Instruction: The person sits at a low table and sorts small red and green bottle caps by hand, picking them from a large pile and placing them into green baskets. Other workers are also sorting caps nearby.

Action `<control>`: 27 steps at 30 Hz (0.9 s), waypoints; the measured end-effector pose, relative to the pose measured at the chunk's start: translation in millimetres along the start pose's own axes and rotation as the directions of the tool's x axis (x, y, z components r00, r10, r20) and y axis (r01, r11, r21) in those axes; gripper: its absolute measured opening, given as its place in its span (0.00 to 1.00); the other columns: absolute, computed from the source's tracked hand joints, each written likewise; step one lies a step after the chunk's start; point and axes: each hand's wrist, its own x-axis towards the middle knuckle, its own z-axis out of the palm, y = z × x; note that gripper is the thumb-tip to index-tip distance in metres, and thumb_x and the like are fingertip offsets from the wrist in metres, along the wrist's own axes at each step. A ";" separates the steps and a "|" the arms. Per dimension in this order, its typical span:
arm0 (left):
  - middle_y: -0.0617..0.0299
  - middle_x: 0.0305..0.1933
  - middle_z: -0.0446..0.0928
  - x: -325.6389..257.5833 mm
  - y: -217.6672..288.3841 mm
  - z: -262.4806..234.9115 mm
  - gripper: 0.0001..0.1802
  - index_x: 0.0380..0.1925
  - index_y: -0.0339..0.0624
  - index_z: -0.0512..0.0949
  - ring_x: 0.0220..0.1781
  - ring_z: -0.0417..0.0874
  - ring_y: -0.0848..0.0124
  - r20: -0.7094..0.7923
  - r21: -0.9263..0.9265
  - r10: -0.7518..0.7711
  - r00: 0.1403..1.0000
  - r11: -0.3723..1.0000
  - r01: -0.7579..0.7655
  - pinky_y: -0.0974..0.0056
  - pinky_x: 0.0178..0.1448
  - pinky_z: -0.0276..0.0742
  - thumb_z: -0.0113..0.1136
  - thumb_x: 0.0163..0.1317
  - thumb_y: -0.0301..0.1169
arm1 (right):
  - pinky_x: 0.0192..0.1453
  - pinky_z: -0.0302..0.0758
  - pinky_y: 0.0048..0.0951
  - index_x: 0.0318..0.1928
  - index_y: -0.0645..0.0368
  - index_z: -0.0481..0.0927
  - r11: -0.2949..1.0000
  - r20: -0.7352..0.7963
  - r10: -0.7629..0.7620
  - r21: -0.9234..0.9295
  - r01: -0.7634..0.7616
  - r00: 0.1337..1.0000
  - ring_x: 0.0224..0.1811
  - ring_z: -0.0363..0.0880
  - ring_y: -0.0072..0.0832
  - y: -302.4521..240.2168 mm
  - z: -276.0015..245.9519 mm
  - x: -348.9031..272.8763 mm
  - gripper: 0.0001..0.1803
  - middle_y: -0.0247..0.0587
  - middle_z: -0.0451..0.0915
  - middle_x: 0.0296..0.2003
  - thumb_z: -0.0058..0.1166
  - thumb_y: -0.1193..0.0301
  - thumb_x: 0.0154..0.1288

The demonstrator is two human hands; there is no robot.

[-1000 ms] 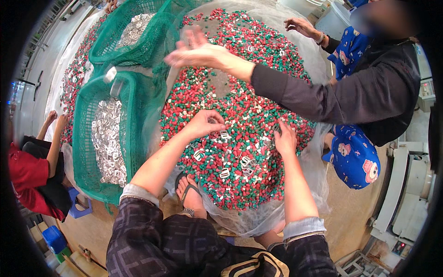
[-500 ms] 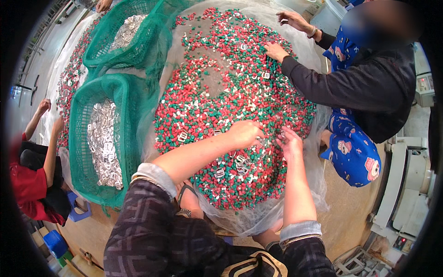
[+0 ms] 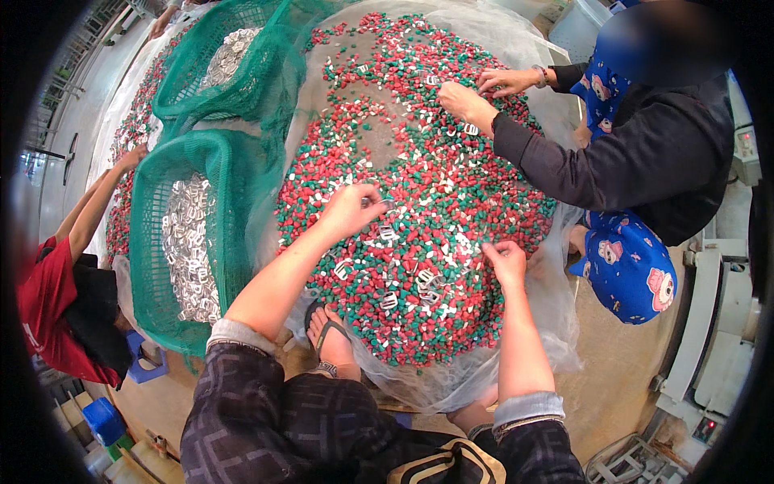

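Observation:
A broad heap of small red, green and white pellets (image 3: 339,153) lies on translucent sheeting in front of me. Over its left middle is my left hand (image 3: 351,211), thumb and fingertips curled together at a small item I cannot make out. A pale metal buckle (image 3: 387,232) rests just below those fingers. My right hand (image 3: 508,263) hovers at the heap's right side, fingertips pinched; what is between them is too small to name. Between my hands and nearer to me, several more buckles lie on the pellets, among them one buckle (image 3: 389,300) and another buckle (image 3: 342,269).
Left of the heap, a green basket (image 3: 145,242) lined with green netting holds many metal buckles; a similar green basket (image 3: 173,93) stands beyond. A co-worker's hands (image 3: 468,105) work on the far right pellets. Another person in a red top (image 3: 68,306) reaches in at left.
My left hand has moved left and away from my right hand, which stays near its place with fingers drawn closer together. The co-worker's hands have come together over the pellets.

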 end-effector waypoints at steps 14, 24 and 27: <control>0.56 0.34 0.80 -12.7 -23.6 18.7 0.09 0.32 0.40 0.80 0.38 0.81 0.59 0.089 0.269 0.278 0.956 0.918 -0.292 0.56 0.44 0.76 0.60 0.53 0.32 | 0.27 0.69 0.24 0.32 0.62 0.80 0.930 0.473 -0.324 0.318 0.184 0.820 0.24 0.72 0.21 -70.7 -1.2 -60.4 0.13 0.29 0.75 0.22 0.63 0.64 0.52; 0.56 0.32 0.81 -16.7 -8.2 1.0 0.10 0.35 0.36 0.80 0.35 0.82 0.71 0.102 -0.188 0.030 0.994 0.982 -0.010 0.64 0.41 0.76 0.59 0.58 0.31 | 0.30 0.75 0.34 0.29 0.57 0.75 0.935 0.625 -0.195 0.352 -0.049 0.756 0.31 0.79 0.32 -74.9 3.8 -60.5 0.08 0.38 0.77 0.31 0.61 0.72 0.49; 0.59 0.32 0.82 -21.5 19.3 1.9 0.11 0.36 0.35 0.80 0.34 0.81 0.75 0.187 -0.308 0.123 0.975 0.949 -0.061 0.66 0.41 0.76 0.59 0.59 0.32 | 0.35 0.80 0.43 0.34 0.58 0.74 0.456 0.694 -0.210 0.693 -0.559 0.689 0.39 0.81 0.46 -81.3 3.7 -66.3 0.07 0.51 0.78 0.38 0.51 0.70 0.56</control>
